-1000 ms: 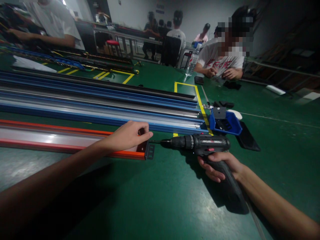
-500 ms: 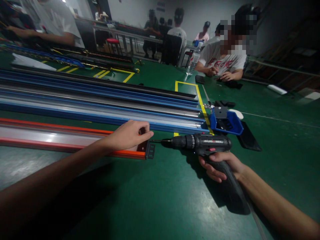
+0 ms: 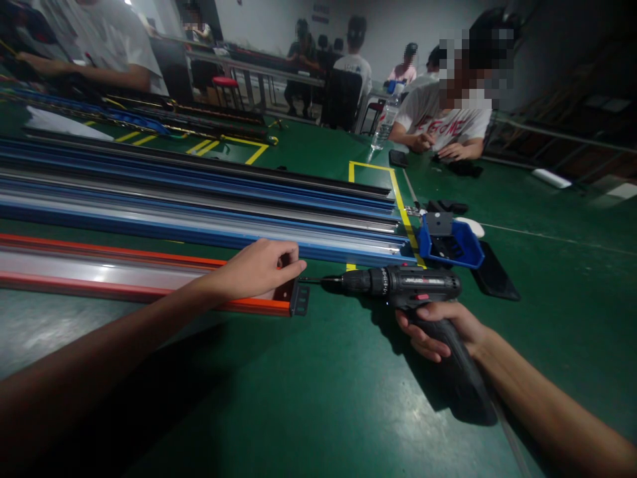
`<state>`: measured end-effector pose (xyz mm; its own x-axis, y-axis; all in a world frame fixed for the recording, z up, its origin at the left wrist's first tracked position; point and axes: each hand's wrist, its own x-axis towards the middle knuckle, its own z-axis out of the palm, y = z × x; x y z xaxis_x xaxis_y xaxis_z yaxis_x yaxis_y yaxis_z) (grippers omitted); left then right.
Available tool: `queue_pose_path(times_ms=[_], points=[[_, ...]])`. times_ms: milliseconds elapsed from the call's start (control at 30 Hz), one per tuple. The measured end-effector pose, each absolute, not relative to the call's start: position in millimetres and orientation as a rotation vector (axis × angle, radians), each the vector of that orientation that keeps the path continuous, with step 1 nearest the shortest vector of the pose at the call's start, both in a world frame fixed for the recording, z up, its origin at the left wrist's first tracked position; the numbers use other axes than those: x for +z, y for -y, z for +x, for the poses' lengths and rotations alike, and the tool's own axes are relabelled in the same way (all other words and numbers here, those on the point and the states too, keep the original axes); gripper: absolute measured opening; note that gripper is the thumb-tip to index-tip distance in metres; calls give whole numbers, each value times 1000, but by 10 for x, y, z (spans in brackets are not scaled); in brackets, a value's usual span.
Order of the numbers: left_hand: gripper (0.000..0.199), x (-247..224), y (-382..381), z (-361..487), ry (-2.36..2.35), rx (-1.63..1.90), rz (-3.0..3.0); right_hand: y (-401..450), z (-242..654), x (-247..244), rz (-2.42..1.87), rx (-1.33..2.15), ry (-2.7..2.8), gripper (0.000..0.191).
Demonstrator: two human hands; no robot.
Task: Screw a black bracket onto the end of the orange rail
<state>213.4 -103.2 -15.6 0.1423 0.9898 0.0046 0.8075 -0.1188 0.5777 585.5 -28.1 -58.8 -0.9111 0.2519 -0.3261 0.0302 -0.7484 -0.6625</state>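
Green worktable (image 3: 338, 398), yellow tape markings (image 3: 373, 165).
Beyond the left hand (image 3: 261, 269): blue channel profiles (image 3: 149, 226). Under it: orange channel profile (image 3: 99, 271). Beyond the right hand (image 3: 442, 328): blue parts bin (image 3: 472, 249), flat black slab (image 3: 499, 280) beside; farther, clear plastic bottle (image 3: 382, 128).

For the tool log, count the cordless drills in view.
1: the cordless drill is in the right hand, its bit pointing at the black end cap of the orange-edged channel. Others may be hidden in the dim background.
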Motion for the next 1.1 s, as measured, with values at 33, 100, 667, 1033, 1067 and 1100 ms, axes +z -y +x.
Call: queue_pose_path(times_ms=[33, 100, 667, 1033, 1067, 1100], points=[[31, -156, 1033, 2133, -1718, 553, 1987, 281, 5854, -589, -609, 2763, 1056, 26], [31, -158, 1035, 2130, -1719, 552, 1986, 281, 5855, -596, -611, 2763, 1056, 26], [31, -158, 1040, 2124, -1718, 539, 1977, 286, 5863, -592, -619, 2760, 1069, 25], [30, -134, 1035, 2135, -1711, 545, 1970, 273, 5855, -615, -598, 2779, 1031, 29], [31, -135, 1035, 2135, -1712, 544, 1969, 274, 5856, -615, -599, 2774, 1035, 28], [31, -136, 1035, 2134, -1711, 544, 1968, 276, 5857, -615, -599, 2769, 1040, 28]])
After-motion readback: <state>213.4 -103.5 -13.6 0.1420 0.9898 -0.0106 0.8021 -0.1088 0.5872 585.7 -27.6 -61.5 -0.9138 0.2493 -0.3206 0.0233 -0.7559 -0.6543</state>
